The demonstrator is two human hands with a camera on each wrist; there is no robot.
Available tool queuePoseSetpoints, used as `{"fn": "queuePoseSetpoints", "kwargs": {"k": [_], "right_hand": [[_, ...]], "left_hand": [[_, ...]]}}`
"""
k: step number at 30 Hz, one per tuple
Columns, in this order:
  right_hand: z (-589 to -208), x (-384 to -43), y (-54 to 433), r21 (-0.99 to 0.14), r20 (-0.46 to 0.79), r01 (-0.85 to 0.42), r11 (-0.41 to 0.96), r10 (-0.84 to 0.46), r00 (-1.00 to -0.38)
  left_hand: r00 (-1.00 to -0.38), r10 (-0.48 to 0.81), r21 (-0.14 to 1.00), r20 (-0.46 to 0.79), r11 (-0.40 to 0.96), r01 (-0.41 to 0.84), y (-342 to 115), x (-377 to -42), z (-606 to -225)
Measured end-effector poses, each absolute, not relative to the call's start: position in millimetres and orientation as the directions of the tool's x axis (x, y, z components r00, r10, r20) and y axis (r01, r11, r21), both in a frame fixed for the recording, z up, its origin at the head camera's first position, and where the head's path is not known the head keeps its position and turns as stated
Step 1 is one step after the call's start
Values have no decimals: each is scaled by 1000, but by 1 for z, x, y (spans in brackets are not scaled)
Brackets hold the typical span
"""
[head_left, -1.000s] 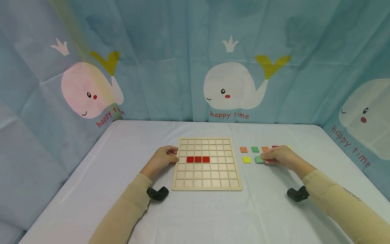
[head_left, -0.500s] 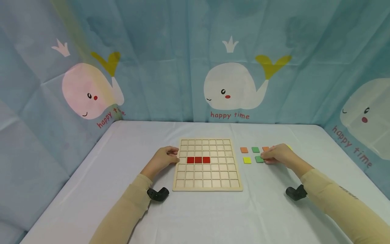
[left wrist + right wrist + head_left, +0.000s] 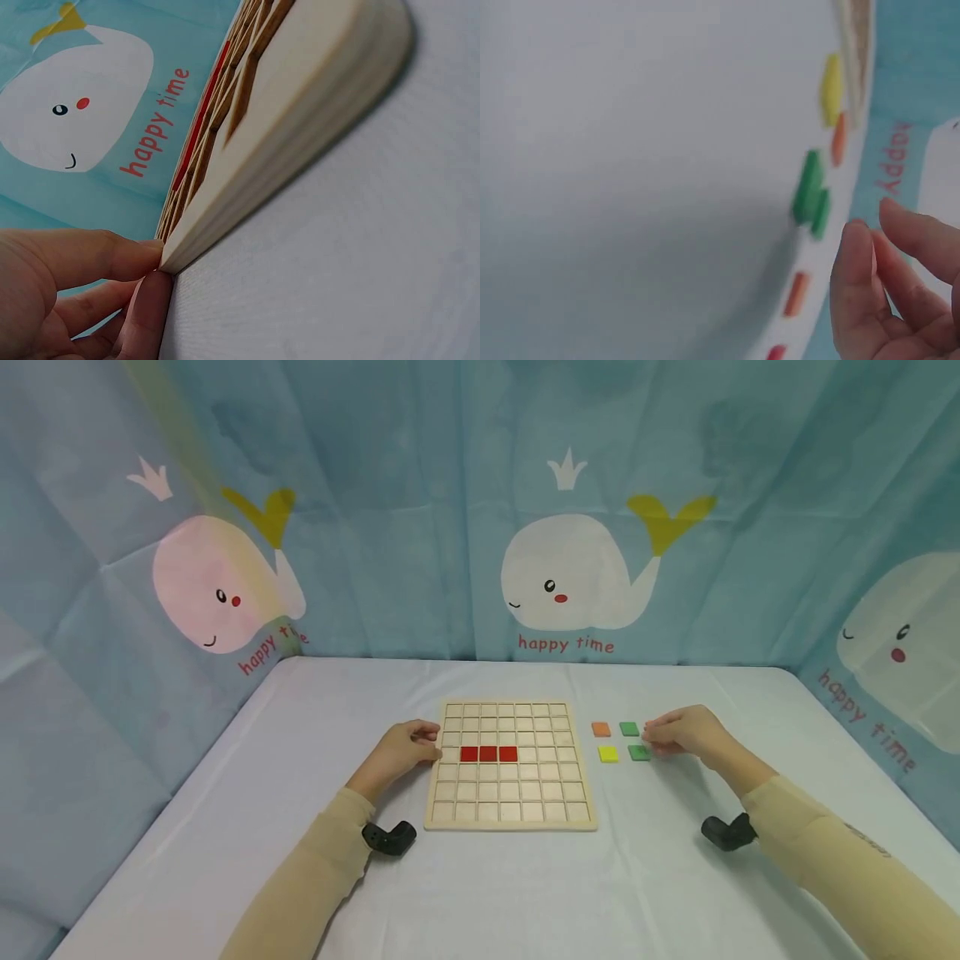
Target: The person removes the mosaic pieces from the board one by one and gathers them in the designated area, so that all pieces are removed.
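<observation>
My left hand point(image 3: 397, 756) pinches the left edge of a wooden grid board point(image 3: 511, 825); the left wrist view has thumb and fingertip right at its edge. Three red tiles point(image 3: 488, 754) sit side by side in one row of the board. To the right, my right hand point(image 3: 688, 731) hovers over loose square tiles, thumb and fingers apart with nothing between them. Just left of its fingertips lies a green tile point(image 3: 639, 752), with another green tile point(image 3: 629, 728) behind it. An orange tile point(image 3: 796, 294) and a red tile point(image 3: 777, 352) show below the hand in the right wrist view.
Between the board and the green tiles lie a yellow tile point(image 3: 608, 754) and an orange tile point(image 3: 601, 729). A white cloth point(image 3: 525, 893) covers the table. Behind it hangs a blue curtain point(image 3: 420, 585) with whale prints. Black wrist devices point(image 3: 389, 837) sit at both cuffs.
My right hand has let go of the nearer green tile and risen slightly toward the back of the table, now hiding the tiles behind it. The left hand stays at the board's edge.
</observation>
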State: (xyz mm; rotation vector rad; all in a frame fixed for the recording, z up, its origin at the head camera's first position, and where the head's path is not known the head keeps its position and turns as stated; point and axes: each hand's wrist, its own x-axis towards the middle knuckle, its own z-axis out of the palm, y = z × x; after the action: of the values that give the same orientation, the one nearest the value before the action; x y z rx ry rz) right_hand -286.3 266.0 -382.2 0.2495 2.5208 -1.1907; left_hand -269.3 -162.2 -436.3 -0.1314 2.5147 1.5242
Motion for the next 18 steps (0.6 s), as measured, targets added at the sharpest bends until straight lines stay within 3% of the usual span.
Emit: {"fn": "queuePoseSetpoints", "kwargs": {"k": [5,18], "right_hand": [[-376,-282,241,-785,-345,241,571,-79,-935],[-382,-293,170,-853,-329,222,472,-156,-932]], "left_hand": [[-975,38,867,-220,465,-178,-164,-271,-438],[-975,30,864,-221,469,-181,-163,-271,-438]]}}
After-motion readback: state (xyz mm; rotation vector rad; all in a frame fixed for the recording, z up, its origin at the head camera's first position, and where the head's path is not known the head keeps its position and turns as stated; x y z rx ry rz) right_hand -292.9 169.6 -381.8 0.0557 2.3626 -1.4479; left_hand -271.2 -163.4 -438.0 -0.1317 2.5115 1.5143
